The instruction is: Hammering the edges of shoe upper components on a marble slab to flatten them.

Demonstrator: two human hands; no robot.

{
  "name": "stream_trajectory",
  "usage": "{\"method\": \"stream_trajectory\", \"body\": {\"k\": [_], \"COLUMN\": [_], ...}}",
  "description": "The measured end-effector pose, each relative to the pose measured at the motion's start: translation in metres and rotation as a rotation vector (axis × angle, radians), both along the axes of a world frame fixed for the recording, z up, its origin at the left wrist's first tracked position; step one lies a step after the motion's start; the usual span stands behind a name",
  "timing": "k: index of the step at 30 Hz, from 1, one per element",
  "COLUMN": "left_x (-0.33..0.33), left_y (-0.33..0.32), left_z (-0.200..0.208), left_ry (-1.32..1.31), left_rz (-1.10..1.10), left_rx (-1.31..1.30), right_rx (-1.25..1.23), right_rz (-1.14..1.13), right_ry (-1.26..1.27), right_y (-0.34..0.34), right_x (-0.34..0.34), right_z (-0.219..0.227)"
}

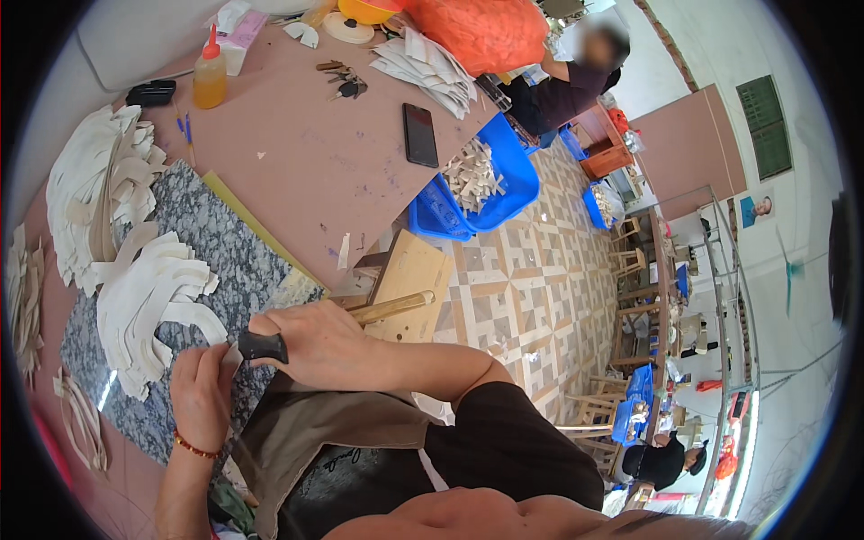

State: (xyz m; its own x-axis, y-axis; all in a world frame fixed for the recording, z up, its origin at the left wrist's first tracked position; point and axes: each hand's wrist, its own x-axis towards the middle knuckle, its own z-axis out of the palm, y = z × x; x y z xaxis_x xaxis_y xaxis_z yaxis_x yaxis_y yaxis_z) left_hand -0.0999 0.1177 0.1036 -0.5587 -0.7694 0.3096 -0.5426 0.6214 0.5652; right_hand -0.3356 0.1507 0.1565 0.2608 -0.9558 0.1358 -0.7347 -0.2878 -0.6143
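Note:
My right hand [310, 342] grips a hammer [263, 348], its black head turned toward my left hand and its wooden handle sticking out behind my fist. Close beside the hammer head, the fingers of my left hand [202, 396] pinch the end of a curved off-white strip [200, 317]. Both hands are at the near edge of a grey speckled stone slab [243, 216]. A fanned pile of similar off-white strips [135, 306] lies on the slab, just beyond my left hand. What the strip's pinched end looks like is mostly hidden by my fingers.
Larger strip stacks [85, 198] stand at the left. A bottle of yellow liquid [210, 76], keys [346, 83] and a phone [419, 135] lie on the brown table [297, 135]. Blue baskets [517, 184] stand past its right edge. One person [576, 85] sits across the table.

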Motion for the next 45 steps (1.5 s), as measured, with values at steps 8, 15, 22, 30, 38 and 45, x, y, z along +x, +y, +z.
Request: {"method": "stream_trajectory", "body": {"k": [8,15,22,30,38,45], "left_x": [0.013,0.005,-0.016,-0.018,-0.023,-0.016], "left_y": [0.010,0.003,0.012,0.029,0.029,0.040], "left_z": [-0.005,-0.002,-0.004,0.001,0.007,0.016], "left_ry": [-0.001,0.047,0.007,-0.079,-0.096,-0.169], "left_rz": [0.055,-0.005,-0.092,-0.087,-0.084,-0.081], "left_rx": [-0.036,0.007,-0.085,-0.231,-0.239,-0.151], "right_rx": [-0.120,0.017,0.164,-0.003,0.111,0.122], "right_rz": [0.122,0.013,-0.003,0.035,0.113,0.137], "right_ry": [0.169,-0.077,-0.031,-0.038,-0.120,-0.093], "right_y": [-0.002,-0.005,-0.005,-0.005,-0.004,-0.004], "right_x": [0.017,-0.003,-0.032,-0.012,-0.021,-0.013], "right_z": [0.000,0.016,0.017,0.041,0.026,0.020]}}
